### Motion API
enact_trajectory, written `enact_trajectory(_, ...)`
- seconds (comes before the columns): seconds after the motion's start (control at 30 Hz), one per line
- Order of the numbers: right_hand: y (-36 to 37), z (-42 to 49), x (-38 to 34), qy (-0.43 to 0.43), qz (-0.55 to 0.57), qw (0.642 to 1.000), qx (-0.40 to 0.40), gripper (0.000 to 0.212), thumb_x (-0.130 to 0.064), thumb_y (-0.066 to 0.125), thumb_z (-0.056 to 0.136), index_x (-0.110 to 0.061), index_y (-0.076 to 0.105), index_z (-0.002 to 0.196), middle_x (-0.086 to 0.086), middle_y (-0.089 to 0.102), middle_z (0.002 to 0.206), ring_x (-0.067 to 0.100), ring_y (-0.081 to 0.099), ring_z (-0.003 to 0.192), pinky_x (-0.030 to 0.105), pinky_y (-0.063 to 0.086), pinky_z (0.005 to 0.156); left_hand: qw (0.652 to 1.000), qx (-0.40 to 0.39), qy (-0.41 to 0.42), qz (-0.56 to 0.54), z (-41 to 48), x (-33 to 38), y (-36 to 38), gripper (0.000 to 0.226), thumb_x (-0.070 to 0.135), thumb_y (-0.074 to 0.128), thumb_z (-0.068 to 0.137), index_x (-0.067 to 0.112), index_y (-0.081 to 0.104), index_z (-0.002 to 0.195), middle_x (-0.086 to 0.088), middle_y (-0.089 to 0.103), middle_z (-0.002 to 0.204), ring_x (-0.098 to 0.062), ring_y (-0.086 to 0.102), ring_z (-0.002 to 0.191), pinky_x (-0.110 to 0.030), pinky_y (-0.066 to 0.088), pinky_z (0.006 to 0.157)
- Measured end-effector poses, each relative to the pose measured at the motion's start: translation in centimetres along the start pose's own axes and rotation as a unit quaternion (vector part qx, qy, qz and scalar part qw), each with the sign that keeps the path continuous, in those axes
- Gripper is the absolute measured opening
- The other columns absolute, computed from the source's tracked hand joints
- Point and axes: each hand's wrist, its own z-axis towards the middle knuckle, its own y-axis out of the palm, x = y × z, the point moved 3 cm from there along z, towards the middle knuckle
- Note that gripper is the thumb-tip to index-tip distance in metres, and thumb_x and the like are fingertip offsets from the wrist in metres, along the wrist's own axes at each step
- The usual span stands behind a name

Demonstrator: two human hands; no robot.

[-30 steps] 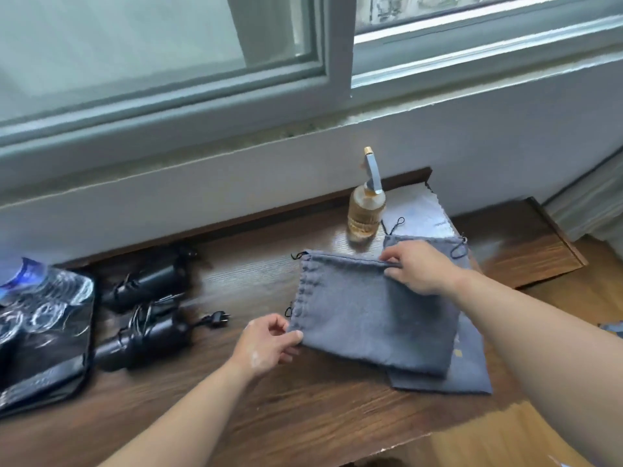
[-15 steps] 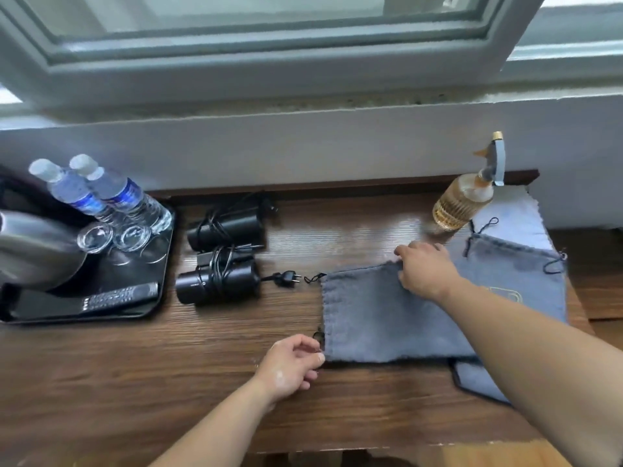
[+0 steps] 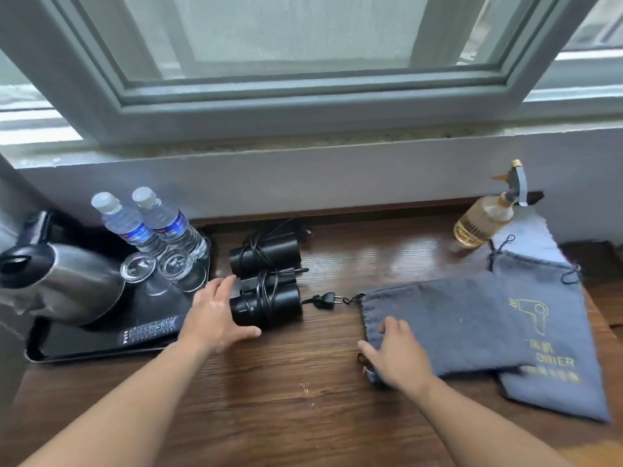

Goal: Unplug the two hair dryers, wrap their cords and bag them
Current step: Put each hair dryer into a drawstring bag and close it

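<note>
Black and cord-wrapped, the near hair dryer (image 3: 279, 308) lies on the desk (image 3: 303, 409) left of the grey bag (image 3: 455, 318), flanked by the spread, empty left hand (image 3: 215, 318), with the right hand (image 3: 397, 355) laid open on the bag's mouth, where the trailing plug (image 3: 325, 300) could be snagged.

Grey-framed window (image 3: 303, 109) spans the top; its pane (image 3: 303, 28) is pale and translucent, admitting diffuse daylight. A speckled stone sill (image 3: 303, 143) runs below the frame. A plain grey-white wall (image 3: 337, 183) drops to a dark wood-grain desk top (image 3: 303, 416) with soft glare near the back.
</note>
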Motion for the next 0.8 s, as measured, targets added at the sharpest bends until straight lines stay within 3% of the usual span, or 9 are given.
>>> enact_trajectory(0.23,2.2,-0.4,-0.1,0.043,-0.012,0.998,0.042,0.057,-0.066,0.064,0.081,-0.022,0.046,0.112,0.003,0.051,0.115,0.028,0.058,0.111,0.039,0.05,0.088,0.997,-0.042,0.071,0.002,2.5,0.3,2.0,0.136,0.072,0.083,0.053,0.038,0.003,0.158,-0.002,0.027,0.15,-0.026,0.047,0.131,-0.041,0.047,0.105)
enact_trajectory(0.5,2.2,-0.7,0.1,0.047,-0.013,0.997,0.051,0.032,-0.037,0.062,0.086,-0.021,0.049,0.11,0.005,0.054,0.116,0.03,0.057,0.113,0.038,0.047,0.091,0.996,-0.073,0.047,-0.015,1.5,0.0,3.1,0.129,0.061,0.086,0.048,0.036,0.015,0.154,-0.003,0.03,0.134,-0.028,0.053,0.118,-0.036,0.049,0.1)
enact_trajectory(0.63,1.9,-0.8,0.5,0.043,-0.01,0.998,0.037,0.027,-0.036,0.059,0.09,-0.023,0.054,0.113,0.003,0.057,0.116,0.026,0.057,0.11,0.035,0.046,0.09,0.994,-0.057,0.085,0.037,-0.6,0.9,3.7,0.13,0.062,0.077,0.05,0.027,0.01,0.157,0.001,0.02,0.153,-0.027,0.045,0.133,-0.039,0.046,0.106)
enact_trajectory(0.8,2.0,-0.7,1.0,0.037,-0.009,0.999,0.032,0.027,-0.037,0.058,0.09,-0.024,0.056,0.114,0.002,0.058,0.116,0.025,0.057,0.111,0.036,0.047,0.092,0.996,-0.01,0.045,0.076,-2.0,3.1,4.6,0.151,0.091,0.068,0.044,0.016,0.003,0.158,-0.004,0.014,0.165,-0.029,0.037,0.142,-0.044,0.038,0.113)
